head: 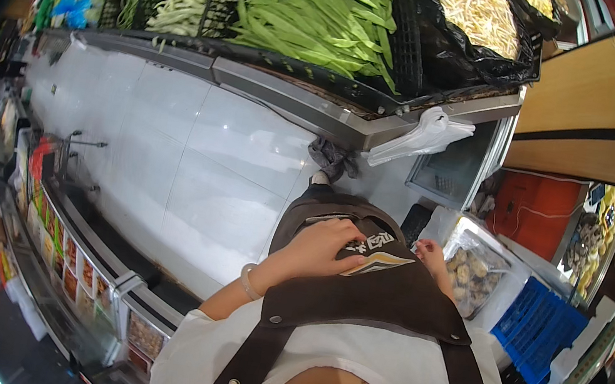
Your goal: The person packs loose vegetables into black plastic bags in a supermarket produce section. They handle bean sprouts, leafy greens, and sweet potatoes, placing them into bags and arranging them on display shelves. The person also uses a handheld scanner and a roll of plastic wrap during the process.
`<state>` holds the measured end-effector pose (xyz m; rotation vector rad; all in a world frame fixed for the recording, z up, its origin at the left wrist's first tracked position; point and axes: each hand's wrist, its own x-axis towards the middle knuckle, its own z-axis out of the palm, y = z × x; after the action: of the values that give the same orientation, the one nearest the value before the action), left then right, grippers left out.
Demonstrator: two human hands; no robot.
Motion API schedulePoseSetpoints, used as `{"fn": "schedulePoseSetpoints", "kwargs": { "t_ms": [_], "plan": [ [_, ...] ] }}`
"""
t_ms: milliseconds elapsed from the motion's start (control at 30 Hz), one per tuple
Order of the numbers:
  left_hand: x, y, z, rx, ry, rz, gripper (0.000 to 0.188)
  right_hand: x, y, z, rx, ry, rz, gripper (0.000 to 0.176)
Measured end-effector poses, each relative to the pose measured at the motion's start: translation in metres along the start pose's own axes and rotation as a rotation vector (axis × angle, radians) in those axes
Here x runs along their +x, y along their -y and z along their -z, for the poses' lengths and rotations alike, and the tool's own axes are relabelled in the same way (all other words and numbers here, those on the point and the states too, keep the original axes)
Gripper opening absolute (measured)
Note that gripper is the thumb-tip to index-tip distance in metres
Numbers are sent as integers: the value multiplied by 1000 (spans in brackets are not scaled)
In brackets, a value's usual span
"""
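My left hand (330, 246), with a pale bangle (250, 282) at its wrist, is held over the front of a dark brown apron (363, 298). Its thumb and fingers are spread apart, and the palm is hidden. Nothing shows in its grasp. The apron bears printed writing and a yellow and white design. My right hand (432, 256) hangs beside the apron's right edge with curled fingers. A small pale spot shows at its fingertips, too small to tell. Close to that hand sits a clear plastic bag of brownish lumpy food (475, 269).
Flat green beans (319, 13) and bean sprouts (476, 16) fill crates on a metal-edged stand (296, 103). White plastic bags (422, 137) hang at its corner. A grey cloth (332, 159) lies on the tiled floor (217, 168). Blue crates (540, 330) stand right; a food display counter (78, 255) runs left.
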<state>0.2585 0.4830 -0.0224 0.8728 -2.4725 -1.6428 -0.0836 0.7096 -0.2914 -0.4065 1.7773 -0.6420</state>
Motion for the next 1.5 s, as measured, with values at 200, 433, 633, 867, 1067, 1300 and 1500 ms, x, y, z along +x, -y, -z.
{"fn": "schedulePoseSetpoints", "kwargs": {
  "t_ms": [200,433,633,867,1067,1300,1500],
  "plan": [
    [-10,-29,-61,15,0,-33,40,4,5,101,35,-216,169,25],
    [14,-49,-101,62,109,-228,37,-83,-78,156,30,-426,205,22],
    [27,-57,-117,102,322,-260,41,-130,-137,97,-117,-408,-5,25],
    [38,-55,-107,85,515,-260,42,-117,-173,27,173,-388,32,26],
    [67,-56,-86,173,540,-396,38,-85,-251,5,-29,-478,111,37],
    [70,-27,25,35,66,-398,30,-68,-41,-14,11,-426,132,33],
    [13,51,181,-143,-437,-97,27,-19,360,-80,149,-91,779,22]
  ]
}}
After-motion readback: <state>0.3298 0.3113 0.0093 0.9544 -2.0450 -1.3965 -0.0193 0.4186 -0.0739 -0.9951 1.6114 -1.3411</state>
